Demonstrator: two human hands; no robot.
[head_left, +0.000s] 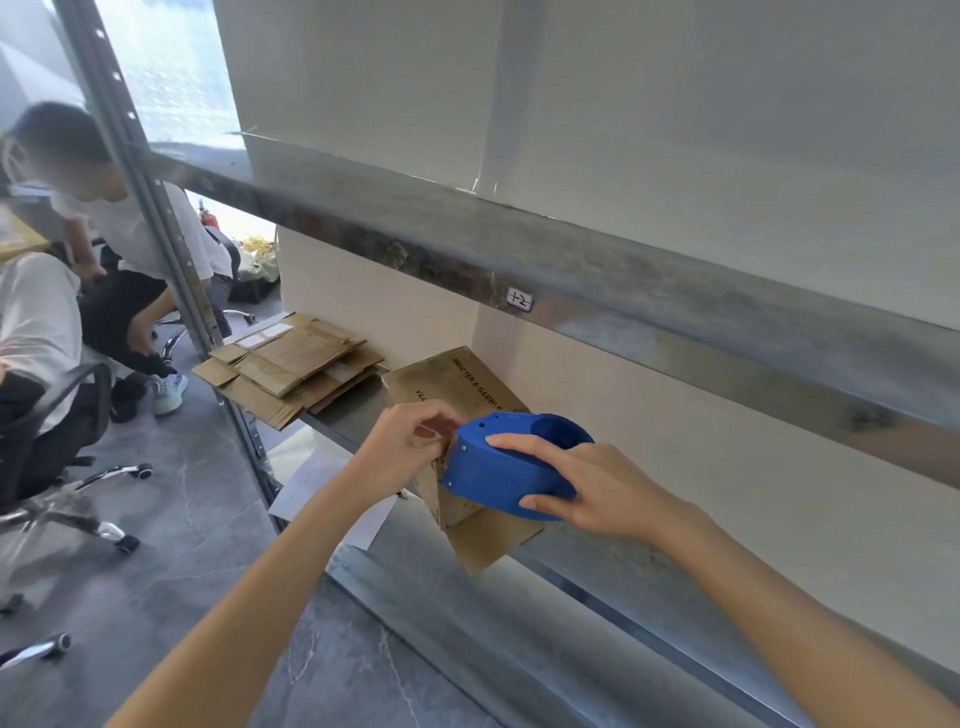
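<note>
A brown cardboard box (488, 543) with printed lettering lies on the metal shelf (613, 577), partly unfolded. A blue tape dispenser (498, 470) rests against its left side. My right hand (587, 488) grips the dispenser, thumb on top and fingers round its lower edge. My left hand (410, 447) pinches the cardboard flap at the dispenser's front end, fingers curled.
A stack of flattened cardboard boxes (291, 364) lies further left on the same shelf. An upper shelf beam (675, 312) with a small label (519, 299) runs overhead. White paper sheets (311, 493) lie below. Two people sit on office chairs (62, 467) at the left.
</note>
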